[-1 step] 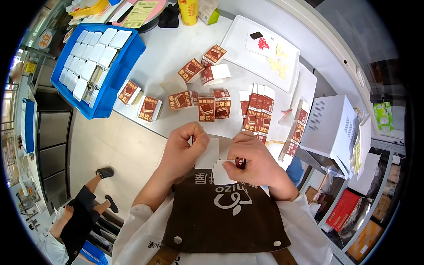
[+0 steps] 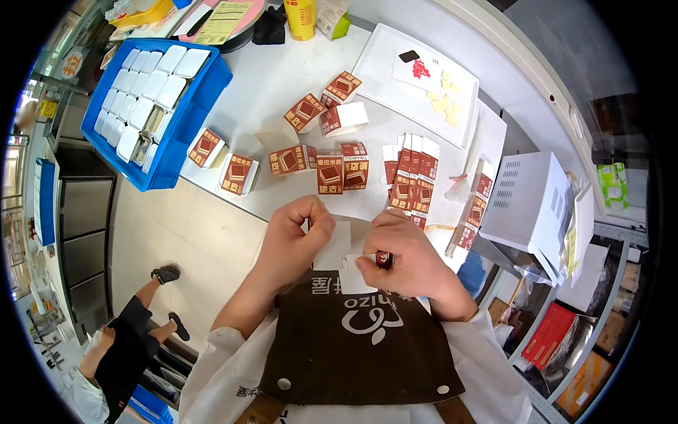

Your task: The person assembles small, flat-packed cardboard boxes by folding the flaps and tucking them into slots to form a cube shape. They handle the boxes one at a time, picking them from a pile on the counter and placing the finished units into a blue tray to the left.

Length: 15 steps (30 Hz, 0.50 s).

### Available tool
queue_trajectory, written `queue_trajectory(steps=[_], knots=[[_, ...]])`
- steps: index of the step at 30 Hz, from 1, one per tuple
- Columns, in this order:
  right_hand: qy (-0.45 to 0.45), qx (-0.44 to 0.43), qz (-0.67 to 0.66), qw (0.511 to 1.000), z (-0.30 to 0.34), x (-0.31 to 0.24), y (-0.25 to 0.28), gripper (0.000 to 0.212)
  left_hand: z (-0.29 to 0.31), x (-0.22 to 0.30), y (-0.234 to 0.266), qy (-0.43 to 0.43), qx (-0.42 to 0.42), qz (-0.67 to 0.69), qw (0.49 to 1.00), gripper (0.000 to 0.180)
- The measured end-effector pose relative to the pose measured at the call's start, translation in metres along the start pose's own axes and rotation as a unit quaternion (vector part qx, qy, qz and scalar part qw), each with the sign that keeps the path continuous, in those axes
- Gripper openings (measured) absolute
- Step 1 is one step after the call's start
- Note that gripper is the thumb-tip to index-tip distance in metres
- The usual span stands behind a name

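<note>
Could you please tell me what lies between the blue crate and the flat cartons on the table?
Between the blue crate and the flat cartons, the head view shows several brown-and-white boxes on the white table.

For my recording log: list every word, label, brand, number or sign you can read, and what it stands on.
Wording is not copied here; only where print stands.
Brown cartons: large pale lettering, clear.
Flat cartons: similar lettering, partly covered.
Brown apron: white lettering and emblem, partly legible.
Yellow cup: red print, too small to read.
Round sign: one orange character, clear.
Yellow sheet: too small to read.
Green package: too small to read.
</note>
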State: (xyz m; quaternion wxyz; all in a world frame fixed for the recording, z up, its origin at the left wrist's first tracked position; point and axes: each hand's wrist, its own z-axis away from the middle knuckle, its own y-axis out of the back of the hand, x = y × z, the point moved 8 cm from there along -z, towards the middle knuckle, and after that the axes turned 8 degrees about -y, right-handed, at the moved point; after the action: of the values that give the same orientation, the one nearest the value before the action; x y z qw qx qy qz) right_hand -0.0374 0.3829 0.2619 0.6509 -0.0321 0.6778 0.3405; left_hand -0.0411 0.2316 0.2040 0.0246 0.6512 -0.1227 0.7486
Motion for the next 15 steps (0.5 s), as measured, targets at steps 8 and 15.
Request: queue_trajectory(steps=[8, 15], knots=[[-0.028, 0.002, -0.021, 0.999, -0.004, 0.011, 0.002, 0.017, -0.005, 0.005, -0.013, -0.022, -0.067, -0.077, 0.995, 0.024], [-0.111, 0.019, -0.2, 0.973, 0.003, 0.048, 0.0, 0.014, -0.009, 0.008, -0.015, 0.033, -0.115, 0.021, 0.993, 0.024]])
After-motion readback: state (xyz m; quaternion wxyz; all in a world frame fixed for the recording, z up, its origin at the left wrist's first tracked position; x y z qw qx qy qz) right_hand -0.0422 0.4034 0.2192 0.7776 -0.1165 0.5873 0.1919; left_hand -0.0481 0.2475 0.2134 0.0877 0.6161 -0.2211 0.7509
